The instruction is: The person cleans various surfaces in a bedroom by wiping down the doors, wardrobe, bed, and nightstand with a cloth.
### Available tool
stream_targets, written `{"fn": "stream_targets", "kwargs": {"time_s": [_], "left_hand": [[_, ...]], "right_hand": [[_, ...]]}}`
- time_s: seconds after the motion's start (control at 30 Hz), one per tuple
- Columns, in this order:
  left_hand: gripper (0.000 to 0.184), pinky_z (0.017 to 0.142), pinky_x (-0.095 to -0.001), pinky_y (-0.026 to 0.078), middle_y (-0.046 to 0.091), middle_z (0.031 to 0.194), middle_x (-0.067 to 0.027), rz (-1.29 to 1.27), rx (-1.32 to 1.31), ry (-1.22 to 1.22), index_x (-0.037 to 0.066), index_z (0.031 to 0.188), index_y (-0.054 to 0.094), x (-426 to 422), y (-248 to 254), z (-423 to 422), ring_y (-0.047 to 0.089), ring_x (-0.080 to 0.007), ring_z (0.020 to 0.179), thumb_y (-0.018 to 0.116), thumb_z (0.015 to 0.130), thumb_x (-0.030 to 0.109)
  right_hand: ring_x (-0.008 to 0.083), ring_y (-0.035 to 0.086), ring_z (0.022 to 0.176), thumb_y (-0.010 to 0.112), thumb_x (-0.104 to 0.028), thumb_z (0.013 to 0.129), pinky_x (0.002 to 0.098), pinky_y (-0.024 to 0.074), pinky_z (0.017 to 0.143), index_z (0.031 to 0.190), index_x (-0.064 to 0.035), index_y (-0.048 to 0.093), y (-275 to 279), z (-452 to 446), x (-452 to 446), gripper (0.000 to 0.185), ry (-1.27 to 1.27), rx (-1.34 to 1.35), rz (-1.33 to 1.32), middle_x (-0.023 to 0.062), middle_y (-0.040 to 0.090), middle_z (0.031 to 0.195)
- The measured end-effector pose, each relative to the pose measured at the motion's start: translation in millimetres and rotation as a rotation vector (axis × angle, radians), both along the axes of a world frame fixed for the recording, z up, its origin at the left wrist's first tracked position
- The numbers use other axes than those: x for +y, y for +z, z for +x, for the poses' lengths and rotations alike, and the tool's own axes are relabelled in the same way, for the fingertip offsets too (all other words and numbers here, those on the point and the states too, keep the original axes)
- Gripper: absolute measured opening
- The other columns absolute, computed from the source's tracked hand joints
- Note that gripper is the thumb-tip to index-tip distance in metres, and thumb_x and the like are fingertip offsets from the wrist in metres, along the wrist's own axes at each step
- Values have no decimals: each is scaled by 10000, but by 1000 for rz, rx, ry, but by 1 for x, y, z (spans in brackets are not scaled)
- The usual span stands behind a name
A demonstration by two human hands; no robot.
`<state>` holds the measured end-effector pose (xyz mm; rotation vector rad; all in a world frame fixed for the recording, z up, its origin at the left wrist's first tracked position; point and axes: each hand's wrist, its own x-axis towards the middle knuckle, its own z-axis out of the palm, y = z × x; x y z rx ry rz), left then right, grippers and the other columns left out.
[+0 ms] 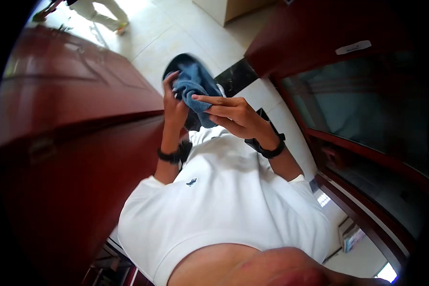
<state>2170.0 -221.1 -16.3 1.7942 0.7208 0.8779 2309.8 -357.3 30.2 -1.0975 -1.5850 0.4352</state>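
A crumpled blue cloth [195,86] is held up in front of my white shirt, between my two hands. My left hand [173,97] grips its left edge, with the fingers curled and partly hidden by the folds. My right hand [236,114] holds the right side, the thumb and fingers pinching the fabric. Behind the cloth's upper end shows a dark rounded shape [176,60], blurred, and I cannot tell what it is. Black bands circle both wrists.
A dark red wooden door [76,90] stands close on my left. On the right is a red-framed cabinet [314,128] with glass panes. Pale floor tiles [162,33] with a black strip [236,76] lie ahead. Another person's legs [100,14] show at the top left.
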Motion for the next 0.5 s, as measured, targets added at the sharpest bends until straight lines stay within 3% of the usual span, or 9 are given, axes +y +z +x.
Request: {"fn": "stream_targets", "kwargs": {"time_s": [0.07,0.17,0.2,0.23,0.3,0.37,0.4,0.47,0.5], "left_hand": [[482,889,-303,471,546,1170,-126,-152,-78,-304,11,1266,428,32,14,69,573,-208,1024,629,831,58],[492,944,-332,443,536,1217,-169,-192,24,-494,19,1307,414,65,19,184,561,-259,1090,605,901,221],[513,978,-353,422,515,1252,-196,-164,94,-588,22,1326,405,65,31,220,544,-292,1139,587,924,285],[542,1009,-373,390,475,1283,-231,0,12,-616,19,1336,397,62,41,254,503,-338,1182,565,933,340],[588,1055,-401,338,407,1326,-285,179,-96,-643,6,1350,379,58,60,324,425,-408,1253,539,941,395],[600,1047,-415,336,396,1310,-308,286,-270,-568,-11,1359,358,51,94,395,410,-439,1245,542,935,372],[603,1025,-421,355,414,1283,-312,358,-416,-488,-19,1363,347,48,109,431,432,-446,1210,549,929,347],[719,1121,-471,209,251,1442,-354,479,-465,-466,-95,1444,91,52,177,478,241,-511,1337,490,964,262],[719,1121,-471,209,251,1442,-354,489,-474,-466,-95,1444,91,55,197,498,241,-511,1337,490,964,262]], "right_hand": [[291,675,924,605,-37,873,315,546,741,1094,24,612,14,44,4,229,-50,14,-156,118,541,1339],[248,639,1010,591,-150,921,343,504,832,1275,35,499,31,126,2,409,-403,212,-277,216,462,1382],[224,561,1132,551,-209,951,351,462,918,1436,-7,322,24,152,-3,573,-510,387,-271,199,412,1412],[277,343,1341,528,-215,953,415,402,1038,1492,-40,183,45,173,-3,664,-750,580,-205,142,186,1541],[241,431,1259,536,-219,957,356,361,1039,1496,-34,143,58,231,7,693,-967,415,118,186,333,1462],[265,474,1208,538,-192,950,357,399,1005,1482,-17,187,85,288,14,661,-943,210,423,208,334,1452],[285,521,1168,517,-191,953,376,478,959,1406,10,334,90,319,0,528,-1132,-76,387,247,361,1392],[251,583,1039,516,-200,958,326,510,853,1357,20,407,123,369,14,469,-1337,-296,342,221,483,1249],[271,565,1052,520,-211,957,351,485,873,1348,4,422,139,382,27,457,-1390,-441,334,213,486,1229]]}}
